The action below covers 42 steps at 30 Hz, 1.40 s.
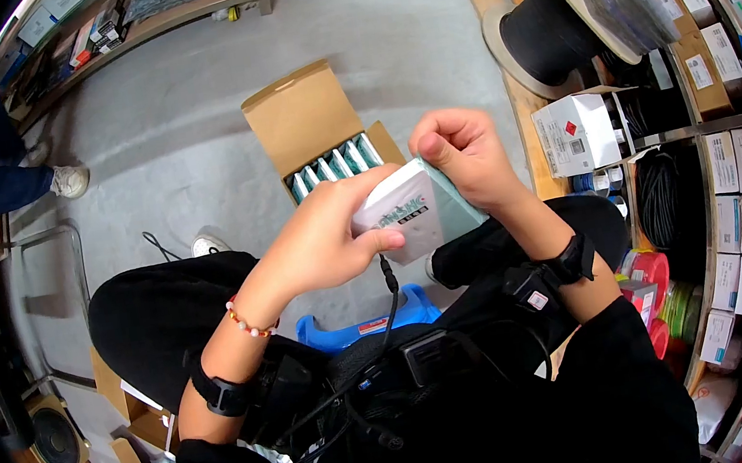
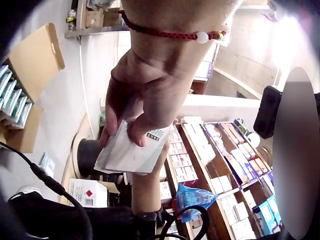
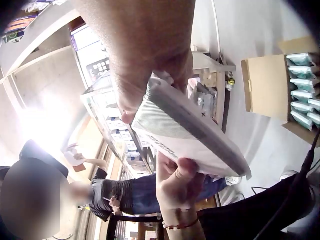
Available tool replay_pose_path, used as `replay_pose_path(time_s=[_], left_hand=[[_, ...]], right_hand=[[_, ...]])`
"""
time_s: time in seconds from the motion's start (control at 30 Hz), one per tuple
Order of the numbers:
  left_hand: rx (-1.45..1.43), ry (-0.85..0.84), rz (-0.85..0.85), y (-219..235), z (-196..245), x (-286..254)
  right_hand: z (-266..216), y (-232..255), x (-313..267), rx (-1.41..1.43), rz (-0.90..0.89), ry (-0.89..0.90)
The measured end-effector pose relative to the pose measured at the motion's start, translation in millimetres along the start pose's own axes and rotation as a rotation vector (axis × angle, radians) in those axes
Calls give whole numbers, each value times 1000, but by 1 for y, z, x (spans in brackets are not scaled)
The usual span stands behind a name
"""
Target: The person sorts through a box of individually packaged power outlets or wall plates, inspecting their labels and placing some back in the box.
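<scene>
My left hand grips a flat white box with a pale green side and dark printing, its thumb across the printed face. Clear film covers this box, and in the right wrist view the film is crumpled at one corner. At the upper end of the box my right hand has its fingers curled, thumb against forefinger, pinching the wrapping's edge. Beyond the hands, on the floor, an opened brown carton holds a row of similar green and white packs.
A blue plastic stool stands between my legs. To the right are a large cable reel, a white carton and shelves of small boxes. Another person's leg shows at the left. Cables hang before my torso.
</scene>
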<state>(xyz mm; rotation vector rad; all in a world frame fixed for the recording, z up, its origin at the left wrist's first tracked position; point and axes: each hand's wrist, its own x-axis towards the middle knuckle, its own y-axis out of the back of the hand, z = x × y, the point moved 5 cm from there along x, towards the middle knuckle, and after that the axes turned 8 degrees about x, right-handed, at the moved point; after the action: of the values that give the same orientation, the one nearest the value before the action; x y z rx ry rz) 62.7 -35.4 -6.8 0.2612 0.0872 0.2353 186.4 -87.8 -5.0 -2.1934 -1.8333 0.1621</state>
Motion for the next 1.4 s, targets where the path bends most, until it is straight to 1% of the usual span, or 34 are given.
replay_pose_path(time_s=[0.07, 0.17, 0.37, 0.47, 0.57, 0.67, 0.77, 0.87, 0.97, 1.07, 1.13, 1.27, 1.37, 1.4], left_hand=[[-11, 4, 9, 1, 1, 0], [-6, 30, 19, 1, -1, -1], [98, -23, 51, 0, -5, 0], [62, 32, 26, -2, -9, 1], [134, 60, 0, -3, -13, 0], [43, 79, 3, -5, -13, 3], [-3, 155, 7, -4, -20, 3], [-167, 92, 71, -3, -13, 3], [-173, 97, 7, -1, -3, 3], [-167, 47, -34, -4, -3, 4], [-135, 25, -53, -4, -6, 5], [-211, 19, -48, -4, -5, 5], [-266, 129, -60, -5, -1, 4], [-276, 136, -53, -5, -2, 5]], right_hand=[[-1, -3, 0, -66, 37, 3], [3, -2, 0, -58, 51, 12], [17, -1, 0, 37, 33, -50], [22, 4, -1, 161, 15, -80], [29, 8, -2, 126, 99, -123], [32, 9, -2, 207, 63, -191], [39, 7, 2, 265, 40, -130], [42, 4, 2, 306, 93, -147], [51, 6, -2, 420, 87, -227], [55, 3, -7, 554, 48, -288], [59, 3, -9, 587, 27, -306], [63, 2, -8, 735, 30, -307], [61, 0, -5, 844, 40, -295], [63, 1, -5, 839, 31, -298]])
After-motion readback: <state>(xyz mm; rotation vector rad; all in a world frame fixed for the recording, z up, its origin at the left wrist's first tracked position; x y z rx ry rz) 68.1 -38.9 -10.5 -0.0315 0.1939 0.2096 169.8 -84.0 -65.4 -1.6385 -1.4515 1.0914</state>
